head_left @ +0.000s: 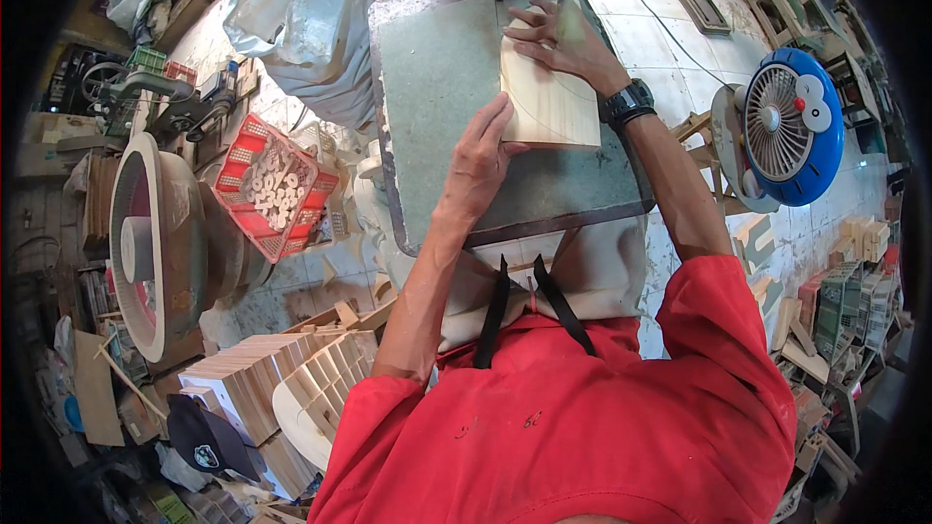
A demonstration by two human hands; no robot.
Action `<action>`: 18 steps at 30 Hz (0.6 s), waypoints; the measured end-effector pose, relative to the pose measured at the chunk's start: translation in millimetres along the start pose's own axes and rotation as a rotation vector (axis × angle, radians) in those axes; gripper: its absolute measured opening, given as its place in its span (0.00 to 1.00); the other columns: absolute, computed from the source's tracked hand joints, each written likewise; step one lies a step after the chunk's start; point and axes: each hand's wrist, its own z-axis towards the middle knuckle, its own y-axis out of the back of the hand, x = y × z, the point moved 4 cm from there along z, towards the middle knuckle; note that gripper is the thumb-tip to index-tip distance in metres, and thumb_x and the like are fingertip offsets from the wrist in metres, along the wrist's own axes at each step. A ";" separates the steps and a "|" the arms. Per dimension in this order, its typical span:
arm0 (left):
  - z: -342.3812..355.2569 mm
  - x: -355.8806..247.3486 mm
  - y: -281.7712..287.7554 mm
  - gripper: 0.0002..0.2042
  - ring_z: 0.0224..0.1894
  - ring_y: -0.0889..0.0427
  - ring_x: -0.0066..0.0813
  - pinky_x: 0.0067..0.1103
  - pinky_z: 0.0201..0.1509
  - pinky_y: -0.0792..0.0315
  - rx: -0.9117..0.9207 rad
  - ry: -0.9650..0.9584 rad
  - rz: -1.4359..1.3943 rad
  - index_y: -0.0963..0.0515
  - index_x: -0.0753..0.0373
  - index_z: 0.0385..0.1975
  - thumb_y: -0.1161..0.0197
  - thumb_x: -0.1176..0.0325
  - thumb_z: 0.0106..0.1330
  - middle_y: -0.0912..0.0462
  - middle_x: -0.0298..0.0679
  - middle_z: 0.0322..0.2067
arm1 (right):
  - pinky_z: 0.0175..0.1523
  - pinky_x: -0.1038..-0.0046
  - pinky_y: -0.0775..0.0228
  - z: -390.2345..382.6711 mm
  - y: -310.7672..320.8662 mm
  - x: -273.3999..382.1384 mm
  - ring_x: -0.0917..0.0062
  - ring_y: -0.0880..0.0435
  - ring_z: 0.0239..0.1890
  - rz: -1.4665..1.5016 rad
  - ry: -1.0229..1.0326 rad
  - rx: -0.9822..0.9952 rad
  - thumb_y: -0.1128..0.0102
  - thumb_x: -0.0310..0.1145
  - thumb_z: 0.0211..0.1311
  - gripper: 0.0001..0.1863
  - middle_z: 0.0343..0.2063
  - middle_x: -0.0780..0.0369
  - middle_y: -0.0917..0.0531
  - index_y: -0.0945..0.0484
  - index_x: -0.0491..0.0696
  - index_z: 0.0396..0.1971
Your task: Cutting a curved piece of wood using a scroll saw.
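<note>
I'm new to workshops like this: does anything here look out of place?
The blue fan, right of the worktable, looks odd: its cartoon eyes and red nose seem playful here. A dark cap against the stacked wood, lower left, seems stray.

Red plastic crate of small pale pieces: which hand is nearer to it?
Left. The left hand, touching the pale wooden board, is right of the crate; the right hand, atop the board, is farther right.

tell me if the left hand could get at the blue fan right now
Probably not: the left hand is against the wooden block, and the right forearm crosses between it and the blue fan, which stands beyond the table's right edge.
</note>
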 end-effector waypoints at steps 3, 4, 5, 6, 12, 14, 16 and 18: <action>1.7 0.0 -3.0 0.28 0.60 0.22 0.47 0.32 0.63 0.23 0.007 -0.006 -0.009 0.26 0.67 0.58 0.30 0.83 0.55 0.25 0.47 0.61 | 0.73 0.45 0.56 -7.0 -16.3 -15.0 0.71 0.32 0.69 0.213 -0.165 0.137 0.51 0.66 0.67 0.28 0.65 0.70 0.23 0.16 0.66 0.56; 1.4 0.8 -2.5 0.28 0.61 0.22 0.47 0.32 0.63 0.23 0.009 -0.002 -0.005 0.26 0.67 0.58 0.30 0.83 0.55 0.25 0.47 0.61 | 0.73 0.45 0.55 -7.9 -18.0 -14.2 0.71 0.33 0.69 0.357 -0.187 0.109 0.51 0.66 0.68 0.28 0.65 0.70 0.24 0.16 0.66 0.56; 1.2 1.2 -2.5 0.28 0.61 0.22 0.47 0.32 0.63 0.23 0.010 -0.001 -0.004 0.26 0.67 0.58 0.30 0.83 0.55 0.25 0.47 0.61 | 0.73 0.45 0.54 -8.5 -19.1 -14.5 0.71 0.33 0.69 0.499 -0.209 0.081 0.51 0.66 0.68 0.28 0.65 0.70 0.24 0.16 0.66 0.56; 1.1 1.1 -2.8 0.28 0.61 0.22 0.47 0.32 0.63 0.23 0.009 -0.004 0.000 0.26 0.67 0.58 0.30 0.83 0.55 0.25 0.47 0.61 | 0.73 0.45 0.54 -7.5 -19.8 -16.0 0.71 0.33 0.69 0.499 -0.209 0.080 0.51 0.66 0.68 0.28 0.65 0.70 0.24 0.16 0.66 0.56; 0.3 2.0 1.8 0.28 0.61 0.23 0.47 0.32 0.63 0.23 0.015 0.015 0.004 0.26 0.66 0.59 0.30 0.83 0.55 0.25 0.47 0.61 | 0.73 0.43 0.56 -0.2 -7.4 -5.0 0.72 0.33 0.70 0.042 -0.061 0.136 0.52 0.66 0.68 0.28 0.66 0.70 0.25 0.17 0.68 0.57; 1.2 2.6 1.9 0.28 0.61 0.23 0.47 0.31 0.63 0.23 0.020 0.010 0.006 0.26 0.66 0.59 0.31 0.84 0.55 0.25 0.47 0.61 | 0.74 0.43 0.57 0.5 -6.3 -4.7 0.72 0.34 0.70 0.080 -0.182 0.197 0.52 0.66 0.68 0.27 0.66 0.70 0.25 0.18 0.69 0.58; 2.7 2.0 1.0 0.28 0.60 0.23 0.50 0.33 0.63 0.22 0.021 -0.008 -0.006 0.25 0.69 0.57 0.30 0.85 0.52 0.25 0.50 0.60 | 0.74 0.43 0.58 -4.3 -12.0 -8.1 0.72 0.34 0.70 0.247 -0.200 0.143 0.52 0.66 0.68 0.27 0.66 0.70 0.25 0.18 0.69 0.58; 4.6 -0.1 -2.6 0.28 0.61 0.23 0.48 0.32 0.63 0.23 0.027 -0.004 -0.026 0.26 0.68 0.58 0.31 0.85 0.53 0.25 0.48 0.61 | 0.75 0.42 0.58 -10.0 -14.7 -16.3 0.72 0.34 0.70 0.409 -0.220 0.085 0.52 0.66 0.68 0.27 0.66 0.70 0.25 0.18 0.69 0.58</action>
